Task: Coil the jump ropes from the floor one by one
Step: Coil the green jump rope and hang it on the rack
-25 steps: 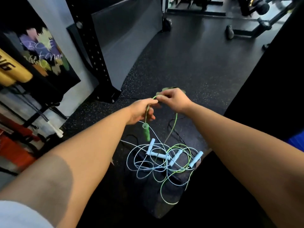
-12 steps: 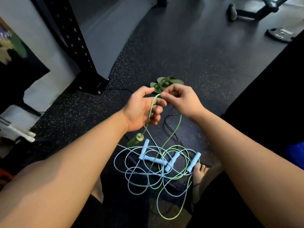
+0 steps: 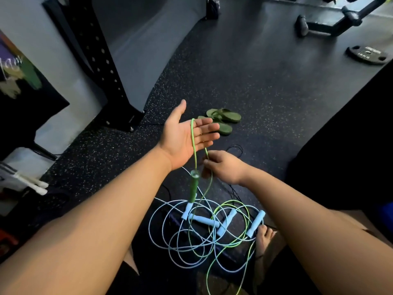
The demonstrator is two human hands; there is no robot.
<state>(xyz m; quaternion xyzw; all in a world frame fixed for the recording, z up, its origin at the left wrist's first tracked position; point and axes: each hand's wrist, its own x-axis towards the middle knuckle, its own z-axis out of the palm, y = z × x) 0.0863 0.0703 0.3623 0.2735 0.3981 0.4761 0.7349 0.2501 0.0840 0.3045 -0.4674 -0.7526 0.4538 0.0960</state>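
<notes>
The green jump rope (image 3: 192, 135) ran up and over the left hand (image 3: 185, 137), draped across the palm at the base of the fingers (image 3: 205, 133), with its dark green handle (image 3: 194, 187) hanging straight down below the wrist. That hand was held out flat, palm turned up, fingers straight and close together, thumb raised, gripping nothing. The cord's other side dropped to the right hand (image 3: 225, 167), lower and nearer the body, which pinched it. From there it trailed into the tangle of pale blue ropes (image 3: 170, 237) and their blue handles (image 3: 204, 221) on the speckled black floor (image 3: 255, 81), beside a bare foot (image 3: 263, 237). Green sandals (image 3: 223, 120) lay just beyond the hands, a weight plate (image 3: 369, 55) well off to the right.
</notes>
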